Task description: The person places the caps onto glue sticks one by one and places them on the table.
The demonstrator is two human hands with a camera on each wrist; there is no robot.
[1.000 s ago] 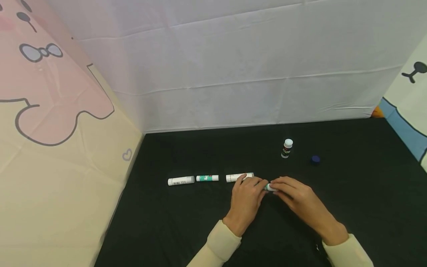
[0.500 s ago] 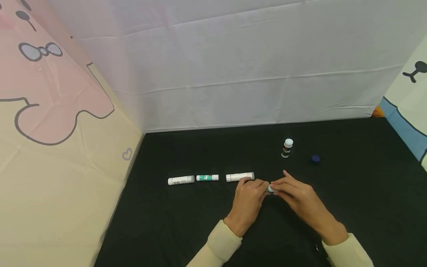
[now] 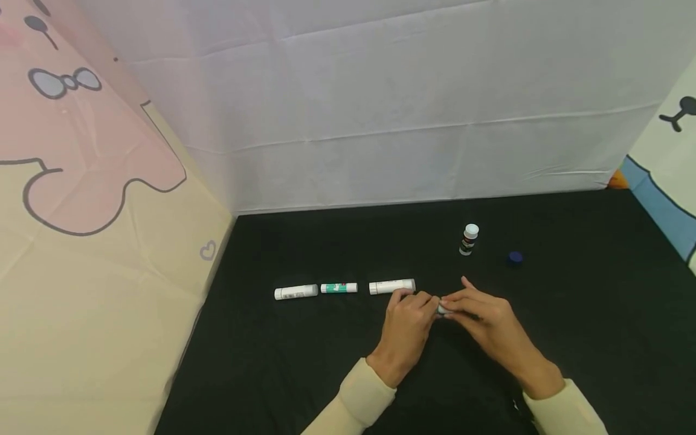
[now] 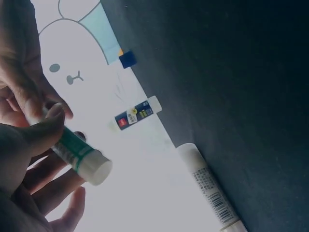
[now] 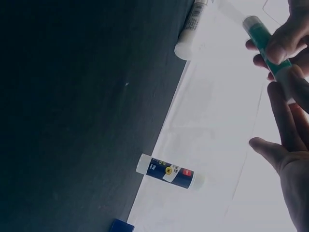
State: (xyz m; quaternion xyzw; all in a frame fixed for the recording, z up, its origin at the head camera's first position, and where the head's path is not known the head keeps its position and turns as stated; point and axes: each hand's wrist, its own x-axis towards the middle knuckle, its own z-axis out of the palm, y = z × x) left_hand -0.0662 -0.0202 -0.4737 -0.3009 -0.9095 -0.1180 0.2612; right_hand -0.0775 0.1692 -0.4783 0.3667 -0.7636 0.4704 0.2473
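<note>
A green-and-white glue stick (image 4: 79,152) is held between both hands. My left hand (image 3: 406,329) grips its green body, the thumb lying along it in the left wrist view. At the other end, the fingers and thumb of my right hand (image 3: 492,326) pinch the white end part (image 5: 285,84), which they largely cover. In the head view only a small bit of the stick shows between the fingertips. A white glue stick (image 3: 387,287) lies just beyond my left hand, close to its fingers.
Farther left lie a green-labelled glue stick (image 3: 339,288) and another white stick (image 3: 295,292). A navy-labelled glue stick with a white top (image 3: 469,240) stands upright at the back right, beside a dark blue cap (image 3: 515,258). Cloth walls (image 3: 348,157) border the black table (image 3: 261,362).
My hands have drawn slightly closer together, so less of the held glue stick shows. One right-hand finger has lifted, and the left hand has come off the white stick a little.
</note>
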